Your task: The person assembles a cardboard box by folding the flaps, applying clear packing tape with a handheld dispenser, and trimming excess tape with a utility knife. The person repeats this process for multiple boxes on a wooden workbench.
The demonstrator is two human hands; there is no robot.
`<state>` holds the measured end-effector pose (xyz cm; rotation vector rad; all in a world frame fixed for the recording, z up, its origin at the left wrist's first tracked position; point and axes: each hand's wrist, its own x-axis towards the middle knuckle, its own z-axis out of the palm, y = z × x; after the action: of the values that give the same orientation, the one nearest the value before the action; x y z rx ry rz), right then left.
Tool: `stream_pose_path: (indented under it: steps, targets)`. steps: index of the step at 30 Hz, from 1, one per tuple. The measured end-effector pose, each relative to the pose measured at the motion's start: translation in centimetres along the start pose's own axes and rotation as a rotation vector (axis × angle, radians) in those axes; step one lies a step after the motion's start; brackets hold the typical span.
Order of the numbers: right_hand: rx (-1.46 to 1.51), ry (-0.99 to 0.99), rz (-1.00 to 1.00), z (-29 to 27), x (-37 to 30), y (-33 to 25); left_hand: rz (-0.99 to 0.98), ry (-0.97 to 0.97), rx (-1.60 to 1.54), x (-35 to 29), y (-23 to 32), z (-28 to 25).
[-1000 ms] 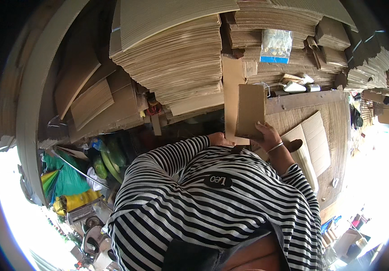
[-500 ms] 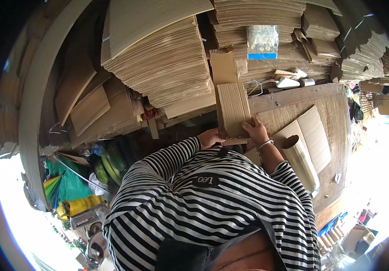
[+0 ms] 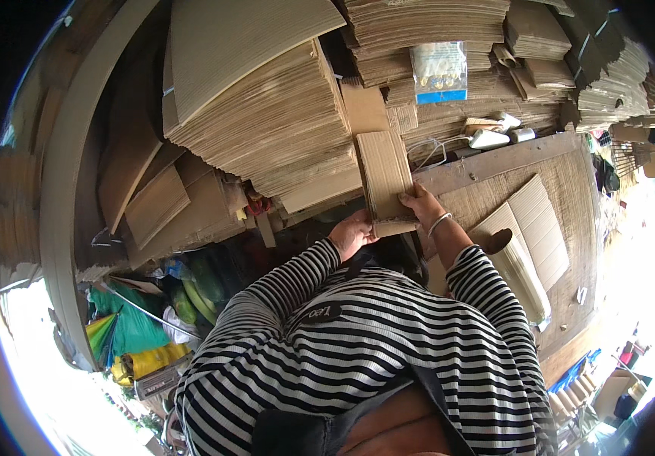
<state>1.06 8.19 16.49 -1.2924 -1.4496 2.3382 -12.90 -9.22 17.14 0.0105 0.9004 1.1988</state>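
Observation:
A narrow, folded piece of brown corrugated cardboard [image 3: 386,173] is held between my two hands, close in front of my chest. My left hand [image 3: 352,232] grips its near left corner, fingers bent around the edge. On the opposite side, my right hand [image 3: 423,205] pinches the near right edge, thumb on the upper face. What the fingers do underneath is hidden. Just beyond the far end lies another flat cardboard strip [image 3: 365,106]; whether it joins the held piece I cannot tell.
Tall stacks of cardboard sheets [image 3: 270,125] stand ahead and left. On the wooden table [image 3: 457,199] at right lie a hollow cardboard tube [image 3: 521,285] and a creased cardboard sheet [image 3: 534,228]. A clear plastic packet [image 3: 440,72] hangs against the far stacks. A green bag [image 3: 139,327] is at lower left.
The held cardboard has turned slightly, and its near end shows a folded edge. My left hand shows more fully at its corner. The whole view has shifted a little.

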Motion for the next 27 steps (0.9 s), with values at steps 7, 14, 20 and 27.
stream_pose_path:
  steps: [7, 14, 20, 27]
  targets:
    - [0.004, -0.026, 0.053, -1.6, -3.7, 0.7, -0.259, -0.075, 0.31, 1.3, -0.7, 1.3]
    - [-0.05, 0.011, 0.04, -4.3, -4.7, 1.8, -0.296, -0.25, 0.204, 4.0, -4.3, 0.1]
    - [0.04, 0.029, -0.009, -5.2, -5.2, 4.2, -0.283, -0.34, 0.531, 4.9, -4.3, 0.2]
    - [-0.069, 0.083, -0.175, -3.0, 4.1, 0.9, -0.109, 0.091, 0.306, 7.5, -0.3, -1.4]
